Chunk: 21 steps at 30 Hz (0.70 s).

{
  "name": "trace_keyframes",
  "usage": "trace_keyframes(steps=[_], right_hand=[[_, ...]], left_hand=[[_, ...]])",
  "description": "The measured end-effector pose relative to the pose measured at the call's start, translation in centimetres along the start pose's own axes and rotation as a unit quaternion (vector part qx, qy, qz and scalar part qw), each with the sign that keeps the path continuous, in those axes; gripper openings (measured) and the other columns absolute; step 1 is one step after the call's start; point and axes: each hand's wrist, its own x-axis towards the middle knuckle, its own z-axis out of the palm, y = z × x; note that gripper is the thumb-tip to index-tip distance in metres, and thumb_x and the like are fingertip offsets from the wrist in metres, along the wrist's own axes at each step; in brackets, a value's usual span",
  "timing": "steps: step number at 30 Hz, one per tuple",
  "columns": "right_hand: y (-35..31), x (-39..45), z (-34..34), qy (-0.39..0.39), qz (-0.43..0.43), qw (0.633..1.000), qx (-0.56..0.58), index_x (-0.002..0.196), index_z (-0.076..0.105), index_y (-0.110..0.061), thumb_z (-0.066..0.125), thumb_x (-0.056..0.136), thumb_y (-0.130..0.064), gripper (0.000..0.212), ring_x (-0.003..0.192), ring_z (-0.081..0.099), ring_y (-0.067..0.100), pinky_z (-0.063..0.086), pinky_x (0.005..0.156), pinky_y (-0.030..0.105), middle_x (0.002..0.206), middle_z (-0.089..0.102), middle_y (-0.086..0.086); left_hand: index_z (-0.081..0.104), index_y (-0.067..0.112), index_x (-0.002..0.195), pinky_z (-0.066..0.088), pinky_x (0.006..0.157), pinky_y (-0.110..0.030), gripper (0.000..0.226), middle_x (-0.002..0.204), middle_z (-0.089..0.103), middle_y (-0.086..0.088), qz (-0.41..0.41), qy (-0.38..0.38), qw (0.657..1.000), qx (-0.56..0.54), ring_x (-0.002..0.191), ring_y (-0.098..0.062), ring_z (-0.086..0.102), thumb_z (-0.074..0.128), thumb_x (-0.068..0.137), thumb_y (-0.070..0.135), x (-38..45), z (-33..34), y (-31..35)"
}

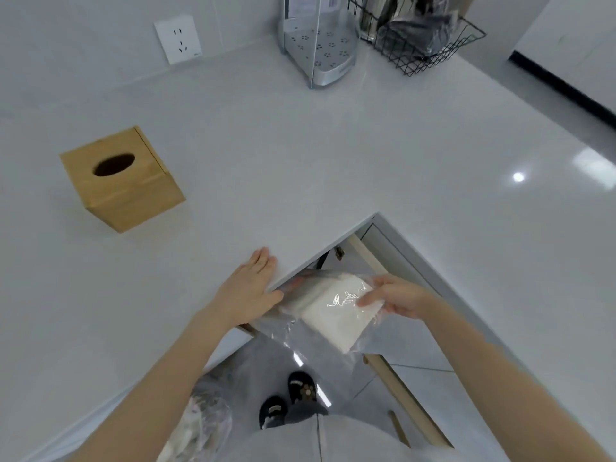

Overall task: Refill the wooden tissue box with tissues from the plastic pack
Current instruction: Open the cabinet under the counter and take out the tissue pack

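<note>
Fetching step. The right hand (396,296) pinches the pack (333,308) of tissues in closed fingers, below the desk (300,155) edge. The left hand (248,288) lies flat and open, gripping nothing. The box (121,178), far left of the pack, stands empty; next, the pack probably needs carrying there.

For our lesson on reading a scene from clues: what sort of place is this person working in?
Probably a home kitchen corner. A white L-shaped countertop wraps around the person, a wall socket sits just above it, and a black wire basket and a perforated metal corner rack stand at the back.
</note>
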Motion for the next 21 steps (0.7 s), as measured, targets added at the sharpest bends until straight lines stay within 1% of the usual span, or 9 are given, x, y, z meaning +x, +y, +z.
trace_keyframes(steps=[2, 4, 6, 7, 10, 13, 15, 17, 21], right_hand=[[-1.7, -2.0, -0.3, -0.031, -0.006, 0.999, -0.039, 0.104, 0.062, -0.003, 0.068, 0.071, -0.002, 0.034, 0.087, 0.067, 0.021, 0.056, 0.077, 0.028, 0.092, 0.071, 0.005], [-3.5, -4.0, -0.4, -0.066, -0.003, 0.993, -0.098, 0.103, 0.063, -0.001, 0.068, 0.065, -0.005, 0.039, 0.072, 0.067, 0.014, 0.054, 0.059, 0.022, 0.081, 0.071, 0.001], [-5.5, -5.7, -0.3, -0.108, -0.006, 0.983, -0.145, 0.088, 0.068, -0.006, 0.065, 0.065, -0.004, 0.023, 0.059, 0.065, 0.007, 0.048, 0.047, 0.016, 0.07, 0.071, -0.005], [-6.6, -6.6, -0.2, -0.131, -0.013, 0.977, -0.165, 0.082, 0.068, -0.011, 0.064, 0.067, -0.003, 0.018, 0.059, 0.065, 0.006, 0.049, 0.048, 0.016, 0.069, 0.072, -0.007], [-9.4, -8.0, -0.2, -0.183, -0.047, 0.956, -0.223, 0.085, 0.068, -0.013, 0.068, 0.066, -0.004, 0.021, 0.072, 0.067, 0.013, 0.051, 0.068, 0.026, 0.079, 0.073, -0.005], [-12.8, -8.4, -0.3, -0.21, -0.075, 0.939, -0.263, 0.085, 0.066, -0.007, 0.071, 0.063, -0.005, 0.022, 0.07, 0.063, 0.017, 0.047, 0.068, 0.03, 0.078, 0.068, 0.002], [-15.5, -7.9, -0.5, -0.22, -0.094, 0.929, -0.283, 0.086, 0.061, 0.001, 0.072, 0.061, -0.008, 0.028, 0.067, 0.058, 0.021, 0.043, 0.065, 0.032, 0.076, 0.061, 0.008], [-18.3, -6.9, -0.9, -0.24, -0.101, 0.919, -0.297, 0.086, 0.063, -0.004, 0.072, 0.061, -0.011, 0.027, 0.066, 0.059, 0.018, 0.044, 0.062, 0.03, 0.075, 0.063, 0.006], [-23.6, -3.1, -2.3, -0.244, -0.078, 0.898, -0.358, 0.094, 0.066, -0.007, 0.073, 0.059, -0.014, 0.036, 0.065, 0.064, 0.012, 0.049, 0.059, 0.025, 0.077, 0.07, -0.003]], left_hand=[[0.007, 0.015, 0.146, 0.001, 0.117, -0.033, 0.066, 0.156, -0.011, -0.006, 0.001, -0.009, 0.999, -0.051, 0.143, -0.014, -0.011, 0.043, 0.093, 0.032, -0.3, -0.7, 0.6], [0.016, 0.019, 0.145, 0.001, 0.116, -0.032, 0.065, 0.157, -0.004, -0.003, 0.008, -0.02, 0.993, -0.119, 0.143, -0.012, -0.007, 0.049, 0.091, 0.031, -0.6, -1.4, 1.1], [0.026, 0.025, 0.143, 0.002, 0.115, -0.03, 0.063, 0.157, 0.007, 0.003, 0.039, -0.045, 0.982, -0.18, 0.143, -0.007, -0.003, 0.056, 0.087, 0.029, -0.8, -2.2, 1.6], [0.031, 0.03, 0.14, 0.003, 0.115, -0.03, 0.062, 0.155, 0.012, 0.007, 0.056, -0.063, 0.976, -0.2, 0.142, -0.004, 0.0, 0.058, 0.085, 0.03, -1.0, -2.6, 1.8], [0.04, 0.034, 0.134, 0.011, 0.11, -0.024, 0.056, 0.142, 0.029, 0.019, 0.1, -0.124, 0.965, -0.21, 0.134, 0.003, 0.016, 0.062, 0.082, 0.032, -1.2, -4.0, 2.4], [0.054, 0.031, 0.122, 0.03, 0.104, -0.02, 0.047, 0.125, 0.053, 0.021, 0.095, -0.176, 0.956, -0.217, 0.118, 0.002, 0.044, 0.062, 0.076, 0.039, -1.2, -5.7, 2.1], [0.064, 0.028, 0.097, 0.041, 0.076, -0.009, 0.028, 0.089, 0.066, 0.023, 0.079, -0.181, 0.947, -0.255, 0.086, 0.007, 0.058, 0.06, 0.072, 0.038, -1.1, -7.0, 1.4], [0.064, 0.023, 0.09, 0.04, 0.056, -0.005, 0.022, 0.069, 0.065, 0.022, 0.06, -0.176, 0.937, -0.295, 0.066, 0.009, 0.058, 0.058, 0.071, 0.031, -0.6, -8.5, 0.3], [0.068, 0.027, 0.085, 0.042, 0.06, -0.011, 0.02, 0.075, 0.064, 0.013, 0.035, -0.145, 0.94, -0.306, 0.071, -0.002, 0.06, 0.067, 0.066, 0.032, 0.6, -12.3, -1.8]])
